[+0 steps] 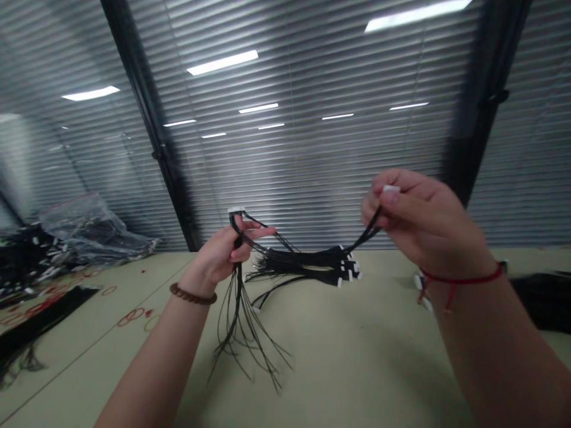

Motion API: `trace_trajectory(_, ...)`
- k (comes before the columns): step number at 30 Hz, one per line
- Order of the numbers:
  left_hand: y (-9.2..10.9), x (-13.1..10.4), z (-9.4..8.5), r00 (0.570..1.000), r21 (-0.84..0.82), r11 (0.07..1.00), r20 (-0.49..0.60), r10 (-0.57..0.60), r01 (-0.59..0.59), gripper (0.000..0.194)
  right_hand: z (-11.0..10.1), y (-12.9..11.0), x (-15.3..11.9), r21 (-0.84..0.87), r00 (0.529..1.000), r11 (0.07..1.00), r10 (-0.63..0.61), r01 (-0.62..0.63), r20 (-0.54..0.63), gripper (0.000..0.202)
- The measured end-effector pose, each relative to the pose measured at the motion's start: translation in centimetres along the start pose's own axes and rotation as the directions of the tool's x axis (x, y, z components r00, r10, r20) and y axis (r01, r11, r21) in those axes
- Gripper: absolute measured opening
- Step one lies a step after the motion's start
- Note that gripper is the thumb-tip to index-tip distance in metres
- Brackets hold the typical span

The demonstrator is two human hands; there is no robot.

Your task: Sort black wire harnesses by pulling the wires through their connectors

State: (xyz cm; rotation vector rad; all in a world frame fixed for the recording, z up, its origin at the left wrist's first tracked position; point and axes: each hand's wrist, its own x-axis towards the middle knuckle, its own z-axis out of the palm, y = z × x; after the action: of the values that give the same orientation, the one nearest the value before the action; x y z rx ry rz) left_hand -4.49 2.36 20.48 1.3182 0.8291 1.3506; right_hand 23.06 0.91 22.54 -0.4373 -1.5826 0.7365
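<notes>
Bright light strips (223, 62) glared over the grey blinds (312, 172) in otherwise muted light. Soft shadows lay on the desk (339, 368); dark posts (151, 119) leaned, wide-angle distorted, and the right hand (419, 220) looked slightly blurred.

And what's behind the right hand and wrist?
Behind the right hand, slatted blinds and part of a dark post show. White pieces and a black bundle show either side of the wrist; whatever lies directly behind hand and wrist is covered.

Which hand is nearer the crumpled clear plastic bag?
Left. The left hand is right of the plastic bag, apart from it; the right hand is much farther right.
</notes>
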Motion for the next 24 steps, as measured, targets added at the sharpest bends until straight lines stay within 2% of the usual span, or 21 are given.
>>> trace_trajectory(5,0.5,0.0,-0.2,0.999,-0.141,0.990,-0.032,-0.014,0.009,0.040,-0.9,0.6,0.3,-0.175,0.995,0.983,-0.061,0.047,-0.077,0.018)
trace_trajectory(8,0.9,-0.3,-0.1,0.997,-0.185,0.983,-0.072,0.012,-0.025,0.042,-1.4,0.8,0.3,-0.290,0.999,0.957,0.007,-0.017,-0.035,0.016)
trace_trajectory(11,1.4,-0.4,-0.2,0.990,-0.199,0.977,-0.131,0.052,-0.077,0.043,-1.9,1.3,0.6,-0.327,0.994,0.939,0.112,-0.103,0.008,0.022)
trace_trajectory(14,1.7,-0.3,-0.8,0.970,-0.196,0.965,-0.203,0.132,-0.173,0.040,-2.4,2.1,1.0,-0.239,0.994,0.965,0.098,-0.104,-0.036,0.028)
trace_trajectory(17,1.8,0.0,-1.4,0.940,-0.166,0.948,-0.259,0.222,-0.270,0.030,-2.5,2.4,1.4,-0.057,0.993,0.998,-0.006,0.000,-0.115,0.030)
trace_trajectory(19,1.6,0.1,-1.6,0.927,-0.133,0.944,-0.272,0.259,-0.303,0.023,-2.5,2.1,1.3,0.057,0.992,0.997,-0.053,0.060,-0.117,0.028)
trace_trajectory(22,1.2,0.2,-1.5,0.921,-0.059,0.945,-0.251,0.297,-0.321,0.016,-2.1,1.5,0.8,0.140,0.998,0.988,-0.065,0.068,-0.027,0.021)
trace_trajectory(24,0.7,-0.1,-1.0,0.928,0.003,0.948,-0.202,0.312,-0.318,0.017,-1.5,1.1,0.3,0.103,0.995,0.994,-0.030,0.020,0.096,0.019)
